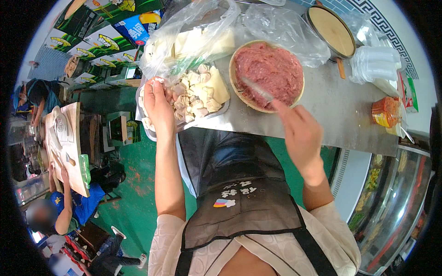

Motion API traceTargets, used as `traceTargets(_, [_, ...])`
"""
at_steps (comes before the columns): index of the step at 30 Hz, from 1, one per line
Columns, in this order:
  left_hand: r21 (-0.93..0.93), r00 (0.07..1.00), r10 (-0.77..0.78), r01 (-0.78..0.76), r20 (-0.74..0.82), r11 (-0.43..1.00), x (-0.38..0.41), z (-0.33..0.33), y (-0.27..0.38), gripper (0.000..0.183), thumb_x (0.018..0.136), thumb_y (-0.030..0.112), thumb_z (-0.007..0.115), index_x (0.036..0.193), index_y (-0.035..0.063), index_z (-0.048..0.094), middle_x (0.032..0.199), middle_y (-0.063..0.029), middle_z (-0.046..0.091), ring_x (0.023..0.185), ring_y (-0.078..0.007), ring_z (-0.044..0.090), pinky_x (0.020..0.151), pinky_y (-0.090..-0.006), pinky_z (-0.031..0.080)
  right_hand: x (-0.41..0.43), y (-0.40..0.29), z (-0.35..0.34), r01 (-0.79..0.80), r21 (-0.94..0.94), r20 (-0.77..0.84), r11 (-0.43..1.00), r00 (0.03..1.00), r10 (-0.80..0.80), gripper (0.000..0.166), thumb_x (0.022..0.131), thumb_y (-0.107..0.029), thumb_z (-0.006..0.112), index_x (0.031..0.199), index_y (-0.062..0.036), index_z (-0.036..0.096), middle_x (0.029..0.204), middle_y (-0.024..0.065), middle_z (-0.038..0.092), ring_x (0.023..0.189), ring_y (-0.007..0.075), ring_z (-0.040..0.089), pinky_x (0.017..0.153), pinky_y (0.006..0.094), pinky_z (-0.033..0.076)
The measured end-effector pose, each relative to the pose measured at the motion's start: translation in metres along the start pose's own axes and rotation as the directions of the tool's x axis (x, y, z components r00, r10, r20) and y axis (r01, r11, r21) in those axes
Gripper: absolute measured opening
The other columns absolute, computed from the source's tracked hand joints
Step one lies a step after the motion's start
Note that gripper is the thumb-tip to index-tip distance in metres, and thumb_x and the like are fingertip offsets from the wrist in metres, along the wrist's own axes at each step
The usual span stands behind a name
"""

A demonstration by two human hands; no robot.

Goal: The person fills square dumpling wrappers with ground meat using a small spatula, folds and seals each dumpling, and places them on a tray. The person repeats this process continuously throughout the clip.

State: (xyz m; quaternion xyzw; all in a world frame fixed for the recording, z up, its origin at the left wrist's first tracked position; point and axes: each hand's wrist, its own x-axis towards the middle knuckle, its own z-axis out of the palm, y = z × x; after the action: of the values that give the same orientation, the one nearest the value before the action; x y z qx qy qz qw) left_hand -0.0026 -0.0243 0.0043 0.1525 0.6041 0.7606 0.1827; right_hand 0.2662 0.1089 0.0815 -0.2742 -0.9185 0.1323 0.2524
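A bowl of pinkish ground meat stands on the metal counter before me. My right hand grips a thin, blurred spreading tool whose blade lies on the meat. At the left, my left hand is raised over a tray of folded dumplings; a small piece of wrapper with some filling shows at its fingertips. Flat, pale wrappers lie at the tray's right side. Behind the tray is a stack of wrappers, partly under a clear plastic bag.
Another plastic bag lies behind the bowl. A round lidded container, plastic tubs and a jar of red sauce stand at the right. A glass display case is below right. Other people are around a wooden table at the left.
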Motion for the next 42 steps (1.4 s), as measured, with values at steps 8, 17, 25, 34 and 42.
traceTargets(8, [0.811, 0.8, 0.277, -0.576, 0.532, 0.108, -0.033, 0.042, -0.009, 0.033, 0.08, 0.025, 0.072, 0.103, 0.0036, 0.061, 0.116, -0.017, 0.053, 0.113, -0.0354, 0.047, 0.104, -0.0531, 0.031, 0.005, -0.002, 0.021, 0.052, -0.14, 0.243, 0.989, 0.97, -0.017, 0.036, 0.078, -0.003, 0.059, 0.113, -0.0109, 0.065, 0.077, 0.0072, 0.06, 0.07, 0.0287, 0.063, 0.058, 0.0397, 0.051])
traceTargets(17, [0.759, 0.751, 0.259, -0.645, 0.607, 0.09, -0.045, 0.059, -0.044, 0.016, 0.081, 0.01, 0.064, 0.097, 0.0051, 0.062, 0.11, -0.0117, 0.056, 0.113, -0.0331, 0.048, 0.109, -0.0579, 0.028, -0.006, -0.001, -0.016, -0.141, -0.058, 0.256, 0.988, 0.955, 0.151, 0.035, 0.081, -0.001, 0.059, 0.113, -0.0126, 0.066, 0.076, 0.012, 0.061, 0.069, 0.0323, 0.063, 0.06, 0.0402, 0.051])
traceTargets(25, [0.646, 0.82, 0.288, -0.568, 0.495, 0.509, -0.035, 0.038, -0.023, 0.01, 0.088, 0.005, 0.058, 0.094, -0.0013, 0.064, 0.107, -0.014, 0.062, 0.098, -0.0307, 0.058, 0.09, -0.0377, 0.045, -0.018, 0.004, -0.001, -0.305, 0.287, 0.217, 0.908, 0.944, 0.248, 0.022, 0.092, -0.007, 0.058, 0.112, -0.0051, 0.067, 0.095, 0.0171, 0.068, 0.082, 0.034, 0.068, 0.069, 0.0377, 0.054])
traceTargets(34, [-0.626, 0.872, -0.356, 0.49, 0.337, 0.607, -0.036, 0.045, -0.004, 0.037, 0.098, 0.023, 0.042, 0.125, 0.0001, 0.052, 0.126, -0.0153, 0.06, 0.116, -0.0289, 0.058, 0.104, -0.0435, 0.044, -0.031, 0.014, 0.03, -0.482, 0.613, 0.284, 0.626, 0.874, 0.395, 0.024, 0.097, -0.008, 0.055, 0.117, -0.0024, 0.067, 0.077, 0.0062, 0.063, 0.066, 0.0156, 0.059, 0.06, 0.0268, 0.046])
traceTargets(42, [-0.664, 0.698, -0.589, 0.669, 0.407, 0.334, -0.053, 0.059, -0.001, 0.045, 0.104, 0.034, 0.035, 0.133, 0.0022, 0.045, 0.136, -0.0162, 0.052, 0.131, -0.0321, 0.046, 0.113, -0.0502, 0.033, -0.033, 0.007, 0.05, -0.281, 0.732, 0.184, 0.621, 0.959, 0.218, 0.028, 0.093, -0.006, 0.058, 0.119, -0.008, 0.068, 0.068, -0.0007, 0.05, 0.059, 0.0106, 0.046, 0.052, 0.0256, 0.038])
